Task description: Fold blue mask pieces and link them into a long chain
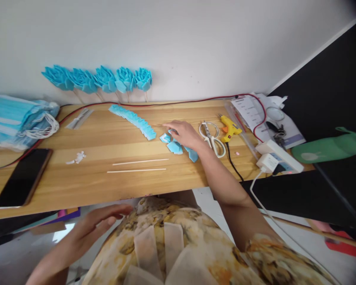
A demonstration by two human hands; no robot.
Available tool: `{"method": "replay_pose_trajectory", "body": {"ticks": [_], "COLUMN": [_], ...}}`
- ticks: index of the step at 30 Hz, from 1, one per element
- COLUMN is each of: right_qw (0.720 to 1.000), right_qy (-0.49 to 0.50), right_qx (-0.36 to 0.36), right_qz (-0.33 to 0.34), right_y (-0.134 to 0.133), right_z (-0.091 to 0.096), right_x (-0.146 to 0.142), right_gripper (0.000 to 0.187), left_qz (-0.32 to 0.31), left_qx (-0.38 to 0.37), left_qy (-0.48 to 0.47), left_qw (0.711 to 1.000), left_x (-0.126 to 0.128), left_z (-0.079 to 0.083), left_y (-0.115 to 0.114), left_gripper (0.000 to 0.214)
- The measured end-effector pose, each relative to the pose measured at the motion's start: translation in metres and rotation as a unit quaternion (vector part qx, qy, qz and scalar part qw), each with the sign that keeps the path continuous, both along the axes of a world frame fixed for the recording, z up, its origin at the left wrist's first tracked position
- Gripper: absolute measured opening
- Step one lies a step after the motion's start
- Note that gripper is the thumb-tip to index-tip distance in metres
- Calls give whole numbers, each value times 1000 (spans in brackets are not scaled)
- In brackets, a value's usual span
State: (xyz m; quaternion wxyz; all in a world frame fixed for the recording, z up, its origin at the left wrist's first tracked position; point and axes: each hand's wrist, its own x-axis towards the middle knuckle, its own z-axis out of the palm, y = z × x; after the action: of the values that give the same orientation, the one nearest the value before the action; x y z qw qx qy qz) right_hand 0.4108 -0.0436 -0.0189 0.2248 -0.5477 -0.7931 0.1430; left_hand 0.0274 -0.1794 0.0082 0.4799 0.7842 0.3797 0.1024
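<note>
My right hand (182,132) is over a small group of loose blue petal-like pieces (175,148) on the table, index finger stretched out to the left. Some of its fingertips are hidden, but nothing shows as held. Left of it, a curved row of overlapping light-blue pieces (133,120) lies flat. My left hand (106,217) hangs below the table's front edge near my lap, fingers extended and holding nothing. Two thin wooden sticks (139,166) lie side by side in front. Scissors with white handles (212,140) rest to the right of my right hand.
Several blue flowers on sticks (105,79) lean against the wall. Blue face masks (12,118), a phone (23,178) and white scraps (78,157) are left. A yellow glue gun (230,128), power strip (280,156) and green bottle (329,148) stand right. A red-black cord (166,103) crosses the back.
</note>
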Motion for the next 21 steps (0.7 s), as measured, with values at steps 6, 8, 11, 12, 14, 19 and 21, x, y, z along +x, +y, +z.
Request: {"method": "replay_pose_trajectory", "body": {"ticks": [6, 8, 11, 12, 14, 19, 21], "right_qw": [968, 930, 877, 864, 842, 821, 826], "right_qy": [241, 360, 473, 495, 530, 560, 552], "right_qx": [24, -8, -57, -68, -84, -92, -95], "right_qz": [-69, -69, -59, -60, -60, -64, -65], "right_y": [7, 10, 11, 11, 9, 4, 3], "right_z": [-4, -7, -9, -9, -7, 0, 1], "right_x": [7, 7, 5, 4, 1, -8, -11], "right_gripper": [45, 46, 48, 49, 49, 49, 49], "left_qz": [4, 1, 43, 58, 85, 112, 140], "left_qx": [-31, -60, -89, -102, -118, -154, -149], "left_qy": [-113, -122, -149, -150, -137, -177, -205], "left_qw": [993, 991, 984, 982, 980, 966, 957], "left_x": [43, 76, 128, 143, 167, 192, 194], "left_z": [44, 48, 34, 27, 15, 4, 5], "left_y": [59, 85, 126, 137, 155, 167, 167], "left_gripper": [28, 29, 39, 44, 50, 44, 40]}}
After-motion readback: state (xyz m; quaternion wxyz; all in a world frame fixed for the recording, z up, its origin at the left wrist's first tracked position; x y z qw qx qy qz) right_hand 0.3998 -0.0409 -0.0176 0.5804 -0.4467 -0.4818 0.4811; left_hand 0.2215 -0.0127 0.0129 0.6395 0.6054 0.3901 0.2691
